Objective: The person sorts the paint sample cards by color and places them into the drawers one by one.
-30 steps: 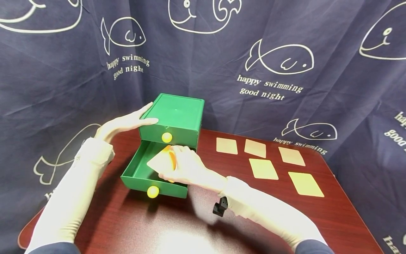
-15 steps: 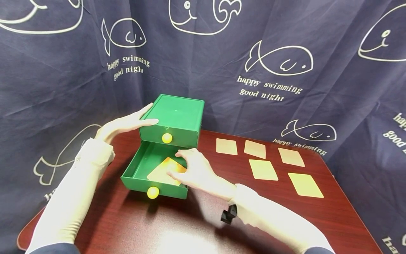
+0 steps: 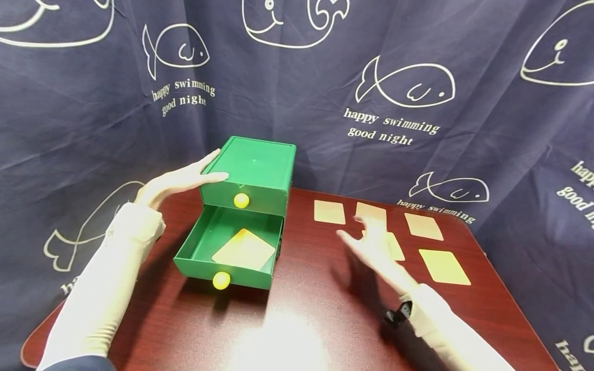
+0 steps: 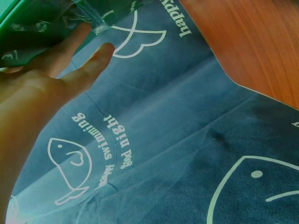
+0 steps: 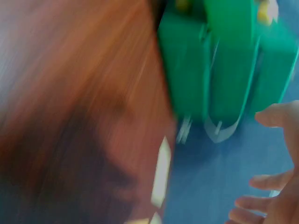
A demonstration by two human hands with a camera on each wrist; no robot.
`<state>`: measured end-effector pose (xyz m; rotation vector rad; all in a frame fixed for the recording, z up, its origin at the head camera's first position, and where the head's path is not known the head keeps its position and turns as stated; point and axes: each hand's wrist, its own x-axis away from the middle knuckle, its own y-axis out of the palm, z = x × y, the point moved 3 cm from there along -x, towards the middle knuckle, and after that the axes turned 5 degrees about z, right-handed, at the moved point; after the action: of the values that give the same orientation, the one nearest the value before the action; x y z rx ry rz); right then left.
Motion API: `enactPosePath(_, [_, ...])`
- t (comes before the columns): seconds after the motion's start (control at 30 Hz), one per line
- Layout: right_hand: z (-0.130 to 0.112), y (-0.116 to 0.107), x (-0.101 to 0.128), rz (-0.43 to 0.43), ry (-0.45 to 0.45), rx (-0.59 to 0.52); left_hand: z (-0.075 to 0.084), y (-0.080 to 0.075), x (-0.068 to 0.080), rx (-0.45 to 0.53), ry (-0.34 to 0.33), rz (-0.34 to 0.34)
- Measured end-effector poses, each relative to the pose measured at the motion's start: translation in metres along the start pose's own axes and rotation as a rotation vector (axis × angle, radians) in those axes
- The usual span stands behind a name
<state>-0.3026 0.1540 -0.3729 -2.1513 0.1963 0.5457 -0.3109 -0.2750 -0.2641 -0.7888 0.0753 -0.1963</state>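
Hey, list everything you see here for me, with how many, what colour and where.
Drawer unit: one, green, on the table's far side
Upper drawer: one, green, shut
Open drawer: one, green, pulled out below it
Knobs: two in the head view, yellow, on the drawer fronts
Drawer card: one, pale with orange at its far corner, inside the open drawer
Table cards: five, pale yellow or cream, right of the unit
Table: one, reddish-brown, underneath
Curtain: dark blue, white fish and lettering, behind
Wrist device: one, black, right wrist
Left hand: one, on the unit
Right hand: one, blurred, before two cards
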Motion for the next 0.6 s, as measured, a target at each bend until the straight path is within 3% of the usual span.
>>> enactPosePath(0.17, [0.067,-0.01,-0.01,-0.045,0.168,0.23,-0.018,-0.001,-0.012,-0.036,0.005,0.003])
enactPosePath(0.3, [0.098,-0.01,-0.012,-0.138,0.266,0.339,-0.03,-0.002,-0.02,-0.053,0.01,0.01])
enactPosePath(0.43, [0.115,-0.003,-0.012,-0.228,0.317,0.404,-0.024,-0.002,-0.017,-0.041,0.011,0.015])
enactPosePath(0.6, [0.125,0.007,-0.011,-0.291,0.365,0.428,-0.004,0.0,-0.002,-0.007,0.006,0.001])
